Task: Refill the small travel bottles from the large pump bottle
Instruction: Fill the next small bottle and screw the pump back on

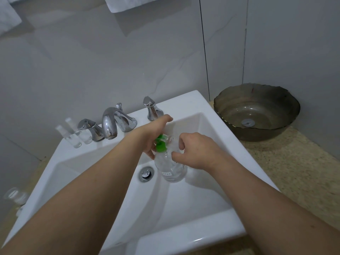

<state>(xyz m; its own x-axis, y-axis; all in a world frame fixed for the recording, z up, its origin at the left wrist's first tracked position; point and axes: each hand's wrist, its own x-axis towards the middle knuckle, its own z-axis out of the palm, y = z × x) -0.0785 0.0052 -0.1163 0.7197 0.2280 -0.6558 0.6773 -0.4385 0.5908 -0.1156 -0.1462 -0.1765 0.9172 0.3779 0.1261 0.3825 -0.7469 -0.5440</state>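
A large clear pump bottle [172, 169] with a green pump head [161, 143] is held above the white sink [207, 107]. My left hand [152, 133] wraps round the green pump head from the left. My right hand [195, 150] pinches something clear beside the pump's spout, at the top of the bottle; what it holds is too blurred to name. Two small clear travel bottles [73, 134] stand on the sink's rim at the far left, beside the left tap handle.
A chrome faucet [110, 124] with two handles sits at the sink's back edge. The drain [146, 173] lies just left of the bottle. A dark glass basin [257, 111] rests on the speckled counter at right. A glass jar [15, 196] stands at far left.
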